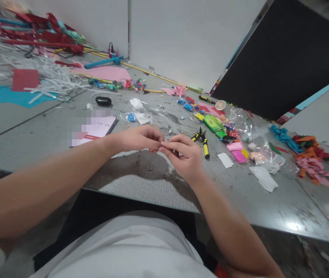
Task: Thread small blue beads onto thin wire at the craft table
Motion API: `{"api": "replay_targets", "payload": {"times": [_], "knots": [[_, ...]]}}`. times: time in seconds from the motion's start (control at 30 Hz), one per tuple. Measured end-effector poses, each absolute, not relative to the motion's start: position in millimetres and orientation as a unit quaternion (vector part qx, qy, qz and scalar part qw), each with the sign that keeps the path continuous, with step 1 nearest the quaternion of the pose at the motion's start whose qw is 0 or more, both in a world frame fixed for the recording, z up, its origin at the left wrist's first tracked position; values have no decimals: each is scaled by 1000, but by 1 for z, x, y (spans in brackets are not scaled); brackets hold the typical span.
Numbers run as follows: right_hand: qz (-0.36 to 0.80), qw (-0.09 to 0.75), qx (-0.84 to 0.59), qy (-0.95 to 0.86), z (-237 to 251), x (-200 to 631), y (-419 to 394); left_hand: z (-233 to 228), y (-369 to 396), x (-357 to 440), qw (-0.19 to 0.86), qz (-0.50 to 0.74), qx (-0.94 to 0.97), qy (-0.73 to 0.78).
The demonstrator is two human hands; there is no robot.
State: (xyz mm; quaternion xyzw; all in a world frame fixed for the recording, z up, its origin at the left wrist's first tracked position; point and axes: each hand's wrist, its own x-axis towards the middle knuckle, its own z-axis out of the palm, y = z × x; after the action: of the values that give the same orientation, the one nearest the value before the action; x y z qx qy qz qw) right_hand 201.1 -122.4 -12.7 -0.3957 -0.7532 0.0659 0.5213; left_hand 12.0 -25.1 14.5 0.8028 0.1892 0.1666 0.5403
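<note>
Both hands near frame center, raised just above the gray tabletop (170, 197), fingertips meeting. Left forearm enters from the lower left edge, runs up to the right; left hand (142, 138) back up, wrist nearly straight, fingers curled in toward the thumb. Right forearm comes from the lower right, angled up to the left; right hand (186, 155) bent leftward, index and thumb extended, tips converging at the left fingertips, other fingers folded behind. Looks like a fine pinch on both sides; whether anything sits between the fingertips, cannot tell, too small or hidden. Shadow of hands and arms on the tabletop right below.

Nearest to the right hand: pliers (206, 150) with yellow-and-black handles, right of center, partly behind the hand, handles spread, tips toward the top of the frame. White card (225, 160) just right of them. Near the left hand: small plastic packet with white contents (143, 118) above it, center of frame; phone (108, 124) with lit screen left of center, lower edge beside the left forearm, part of it pixelated. Black oval case (103, 101) above the phone. Clear thin strands (160, 110), upper center. Colored clay packs (214, 124) right of center.
</note>
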Motion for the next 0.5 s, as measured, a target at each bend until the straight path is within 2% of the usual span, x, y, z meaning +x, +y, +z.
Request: {"api": "replay_targets", "payload": {"times": [0.2, 0.5], "knots": [[58, 515, -389, -761, -10, 201, -126, 17, -25, 12, 551, 169, 797, 177], [135, 520, -398, -744, -8, 203, -120, 17, -23, 8, 509, 159, 817, 219]]}}
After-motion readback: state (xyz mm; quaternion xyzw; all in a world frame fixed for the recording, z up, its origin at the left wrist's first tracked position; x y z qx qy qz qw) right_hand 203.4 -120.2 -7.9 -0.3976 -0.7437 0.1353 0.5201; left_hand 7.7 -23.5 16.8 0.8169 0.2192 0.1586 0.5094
